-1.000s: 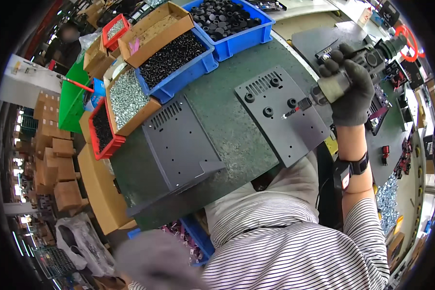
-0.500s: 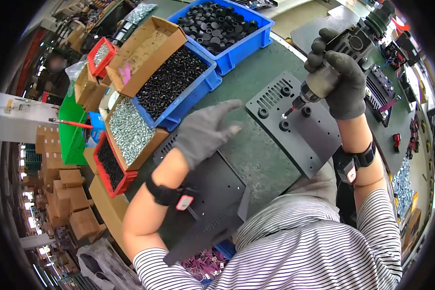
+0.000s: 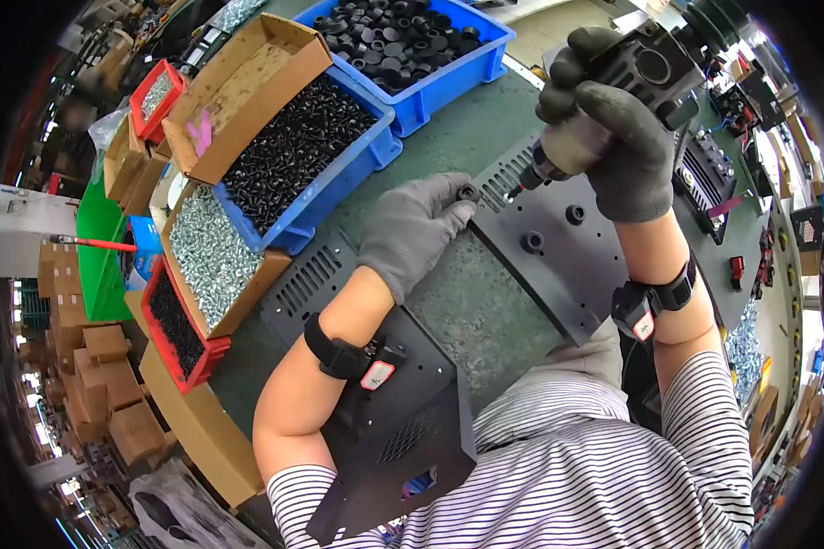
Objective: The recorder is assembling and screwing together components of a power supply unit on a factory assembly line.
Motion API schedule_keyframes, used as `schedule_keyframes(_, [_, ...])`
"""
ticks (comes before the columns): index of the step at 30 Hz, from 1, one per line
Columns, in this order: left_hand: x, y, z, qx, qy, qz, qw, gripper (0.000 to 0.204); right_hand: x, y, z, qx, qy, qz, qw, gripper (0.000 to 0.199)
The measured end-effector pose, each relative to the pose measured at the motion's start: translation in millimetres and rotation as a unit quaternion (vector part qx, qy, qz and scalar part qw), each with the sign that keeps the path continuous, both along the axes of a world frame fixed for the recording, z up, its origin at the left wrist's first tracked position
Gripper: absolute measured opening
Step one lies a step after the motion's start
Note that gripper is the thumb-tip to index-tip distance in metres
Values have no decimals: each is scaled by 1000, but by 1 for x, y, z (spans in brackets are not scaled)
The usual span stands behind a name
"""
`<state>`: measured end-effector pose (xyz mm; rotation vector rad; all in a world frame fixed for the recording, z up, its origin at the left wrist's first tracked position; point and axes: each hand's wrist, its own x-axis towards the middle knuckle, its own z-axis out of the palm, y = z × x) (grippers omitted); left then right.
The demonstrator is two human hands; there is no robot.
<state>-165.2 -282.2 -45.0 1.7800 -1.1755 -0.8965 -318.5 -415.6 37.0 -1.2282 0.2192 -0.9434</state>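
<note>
The gloved left hand (image 3: 410, 231) pinches a small black round foot (image 3: 468, 193) between thumb and fingertips, holding it at the near corner of the black vented metal panel (image 3: 558, 256) that lies on the green desk (image 3: 449, 146). The gloved right hand (image 3: 613, 137) is wrapped tight around an electric screwdriver (image 3: 572, 146), its fingers fully closed on the barrel. The tool's long axis slants down and to the left, so the bit tip (image 3: 520, 186) points toward the foot and hangs just to the right of it, not yet touching as far as the view shows. The right hand is the one that has to close that short gap; the left only steadies the part. Two more feet (image 3: 531, 242) already sit on the panel toward the person. A second vented panel (image 3: 375, 393) lies under the left forearm at the desk's near edge. Beyond the hands, at the far edge, stand a blue bin of black screws (image 3: 302, 146) and a box of silver screws (image 3: 206, 252).

Half a second ago the left hand lay flat and open over the desk, clear of the panel; it has since come across to the panel corner with the foot, while the screwdriver has stayed over the same corner.
</note>
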Motion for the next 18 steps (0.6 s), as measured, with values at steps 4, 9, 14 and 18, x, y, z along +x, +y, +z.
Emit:
schedule_keyframes(4, [-4, -1, 0, -26, -124, -61, 990, 35, 17, 3, 2, -20, 10, -10, 1000, 34])
schedule_keyframes(9, [-12, -3, 2, 12, -189, -35, 981, 34, 29, 13, -1, -21, 67, 14, 997, 34])
schedule_keyframes(14, [-9, -3, 3, -10, -187, -49, 981, 28, 39, 12, -10, -77, 94, 61, 991, 34])
schedule_keyframes(18, [-11, -4, 5, 41, -198, -56, 978, 27, 41, 12, -16, -59, 123, 76, 988, 30])
